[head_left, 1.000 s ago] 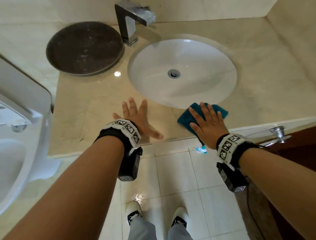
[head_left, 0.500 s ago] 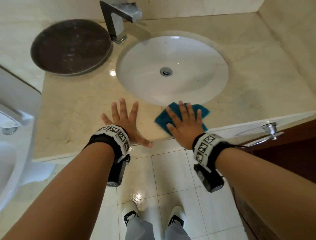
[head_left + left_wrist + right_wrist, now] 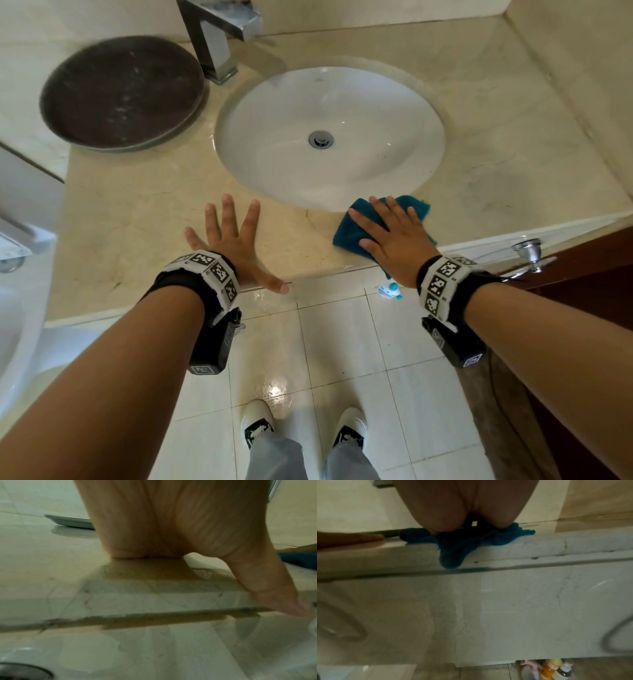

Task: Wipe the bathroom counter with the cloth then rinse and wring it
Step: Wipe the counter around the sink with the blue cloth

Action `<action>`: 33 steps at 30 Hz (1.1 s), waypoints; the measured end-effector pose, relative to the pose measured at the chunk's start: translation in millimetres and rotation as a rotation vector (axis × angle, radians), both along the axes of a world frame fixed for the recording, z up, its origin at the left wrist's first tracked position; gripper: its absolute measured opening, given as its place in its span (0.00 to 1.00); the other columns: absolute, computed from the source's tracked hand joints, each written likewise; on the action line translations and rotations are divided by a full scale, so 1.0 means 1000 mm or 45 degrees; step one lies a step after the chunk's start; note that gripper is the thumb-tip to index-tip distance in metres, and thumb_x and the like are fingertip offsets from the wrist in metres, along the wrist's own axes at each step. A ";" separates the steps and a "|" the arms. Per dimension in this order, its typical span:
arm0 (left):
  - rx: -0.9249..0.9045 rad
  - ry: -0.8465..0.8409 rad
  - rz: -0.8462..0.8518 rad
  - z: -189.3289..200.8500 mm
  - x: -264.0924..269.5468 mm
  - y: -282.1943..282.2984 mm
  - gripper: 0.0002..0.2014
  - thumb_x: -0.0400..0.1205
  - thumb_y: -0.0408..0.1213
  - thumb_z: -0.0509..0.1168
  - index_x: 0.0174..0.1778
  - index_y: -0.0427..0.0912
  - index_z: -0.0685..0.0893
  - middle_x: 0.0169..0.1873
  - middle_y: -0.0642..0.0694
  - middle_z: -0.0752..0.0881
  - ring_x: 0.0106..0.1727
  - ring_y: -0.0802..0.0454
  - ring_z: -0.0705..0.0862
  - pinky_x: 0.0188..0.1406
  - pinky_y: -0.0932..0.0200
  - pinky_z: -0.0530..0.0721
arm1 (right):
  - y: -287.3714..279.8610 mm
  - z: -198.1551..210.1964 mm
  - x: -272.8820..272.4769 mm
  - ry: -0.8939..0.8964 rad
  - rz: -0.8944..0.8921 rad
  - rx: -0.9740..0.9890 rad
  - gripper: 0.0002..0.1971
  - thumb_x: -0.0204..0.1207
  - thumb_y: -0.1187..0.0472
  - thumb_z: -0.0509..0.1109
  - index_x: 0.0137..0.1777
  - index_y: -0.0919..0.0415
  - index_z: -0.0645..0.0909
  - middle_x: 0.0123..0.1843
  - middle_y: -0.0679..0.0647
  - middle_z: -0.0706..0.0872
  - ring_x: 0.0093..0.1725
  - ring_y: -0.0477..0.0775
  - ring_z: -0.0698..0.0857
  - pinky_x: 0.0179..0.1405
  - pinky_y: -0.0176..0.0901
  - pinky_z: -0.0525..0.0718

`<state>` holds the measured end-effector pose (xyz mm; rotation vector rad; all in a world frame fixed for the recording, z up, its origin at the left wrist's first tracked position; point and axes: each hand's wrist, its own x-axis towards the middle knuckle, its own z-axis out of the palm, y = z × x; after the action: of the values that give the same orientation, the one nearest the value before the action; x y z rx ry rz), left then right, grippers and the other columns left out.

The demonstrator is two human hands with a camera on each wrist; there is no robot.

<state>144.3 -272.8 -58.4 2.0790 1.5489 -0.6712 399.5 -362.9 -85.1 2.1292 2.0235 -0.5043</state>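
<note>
A teal cloth lies on the beige marble counter at its front edge, just in front of the white sink basin. My right hand presses flat on it with straight, spread fingers. In the right wrist view, the cloth droops over the counter's front edge below my palm. My left hand rests flat on the bare counter left of the cloth, fingers spread, thumb along the edge. It holds nothing.
A chrome faucet stands behind the basin, and a dark round tray sits at the back left. A door handle sticks out at the right, a toilet at the left. Bottles stand below the counter.
My right hand slid the cloth left along the front edge, then back to the right. The left hand stayed planted on the counter.
</note>
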 end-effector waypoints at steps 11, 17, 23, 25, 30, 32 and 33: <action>0.011 0.025 0.002 0.002 0.001 0.000 0.75 0.48 0.74 0.73 0.75 0.60 0.23 0.75 0.45 0.19 0.77 0.38 0.23 0.73 0.24 0.37 | -0.047 0.006 0.052 -0.012 -0.071 -0.010 0.30 0.79 0.43 0.35 0.82 0.44 0.42 0.85 0.50 0.40 0.84 0.57 0.44 0.80 0.58 0.46; -0.004 0.042 0.000 0.002 0.002 0.000 0.75 0.48 0.74 0.73 0.75 0.60 0.22 0.75 0.45 0.18 0.77 0.38 0.22 0.73 0.24 0.37 | -0.044 0.002 0.089 -0.052 -0.466 -0.026 0.28 0.84 0.46 0.39 0.83 0.47 0.39 0.85 0.54 0.37 0.84 0.59 0.41 0.80 0.61 0.44; 0.000 0.057 -0.012 0.001 0.001 0.001 0.75 0.48 0.75 0.72 0.74 0.60 0.21 0.74 0.45 0.18 0.77 0.37 0.23 0.74 0.23 0.39 | -0.011 0.004 0.093 -0.055 -0.732 -0.132 0.29 0.84 0.42 0.43 0.81 0.40 0.34 0.84 0.53 0.32 0.83 0.60 0.35 0.80 0.64 0.38; -0.003 0.060 -0.012 0.001 0.002 0.002 0.76 0.47 0.75 0.72 0.74 0.60 0.20 0.74 0.45 0.17 0.77 0.37 0.22 0.73 0.23 0.38 | -0.003 0.005 0.089 -0.035 -0.744 -0.149 0.30 0.83 0.41 0.43 0.80 0.39 0.33 0.83 0.53 0.30 0.82 0.60 0.34 0.79 0.65 0.36; -0.024 0.056 0.000 0.002 0.003 0.002 0.76 0.47 0.74 0.73 0.73 0.61 0.19 0.73 0.45 0.17 0.76 0.37 0.21 0.72 0.23 0.37 | 0.013 0.008 0.070 -0.017 -0.570 -0.118 0.30 0.83 0.41 0.44 0.80 0.38 0.34 0.84 0.51 0.31 0.82 0.60 0.33 0.79 0.65 0.35; -0.030 0.052 0.003 0.001 0.003 0.003 0.76 0.47 0.74 0.74 0.73 0.61 0.19 0.73 0.45 0.17 0.76 0.37 0.21 0.72 0.23 0.36 | 0.017 0.010 0.050 0.009 -0.407 -0.106 0.29 0.83 0.42 0.45 0.81 0.37 0.37 0.84 0.49 0.33 0.82 0.59 0.33 0.79 0.65 0.34; -0.029 0.052 0.004 0.002 0.003 0.003 0.76 0.47 0.74 0.74 0.73 0.61 0.19 0.73 0.45 0.17 0.76 0.37 0.21 0.72 0.23 0.37 | 0.018 0.011 0.036 0.036 -0.330 -0.090 0.29 0.83 0.42 0.46 0.81 0.37 0.39 0.84 0.48 0.36 0.82 0.58 0.34 0.79 0.65 0.33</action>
<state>147.6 -269.8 -56.8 2.0580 1.5593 -0.7312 435.8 -344.8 -74.6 2.3656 1.7221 -0.6349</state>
